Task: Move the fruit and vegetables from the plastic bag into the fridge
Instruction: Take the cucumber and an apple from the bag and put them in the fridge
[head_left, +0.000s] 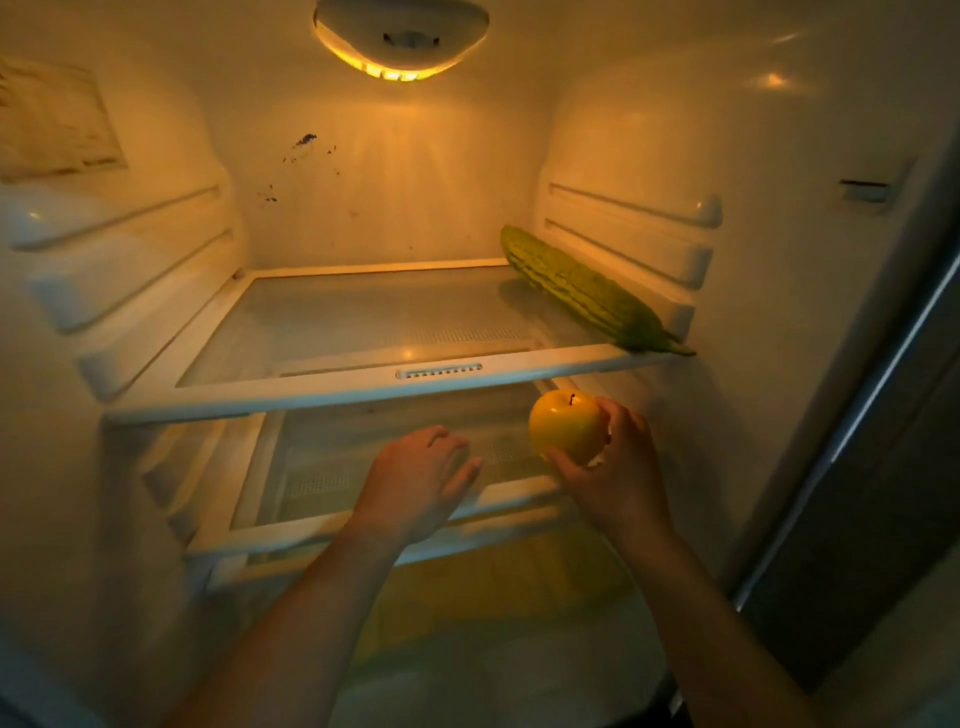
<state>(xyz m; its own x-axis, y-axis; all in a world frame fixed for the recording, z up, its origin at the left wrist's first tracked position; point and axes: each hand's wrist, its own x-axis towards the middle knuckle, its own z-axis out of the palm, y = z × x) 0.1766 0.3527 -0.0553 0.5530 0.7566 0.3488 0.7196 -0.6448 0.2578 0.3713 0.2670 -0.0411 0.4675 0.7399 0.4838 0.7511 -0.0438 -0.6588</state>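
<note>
**Apple going in, gourd already shelved**

The fridge (779, 260) is standing open and lit. A bitter gourd (582, 291) is already lying along the right side of the upper glass shelf (311, 395). The left hand (415, 478) is hovering with relaxed fingers, holding nothing. The right hand (618, 467) is gripping a yellow apple (566, 426) just below that shelf, not yet set down (the plastic bag is out of view, so what remains is unclear).
</note>
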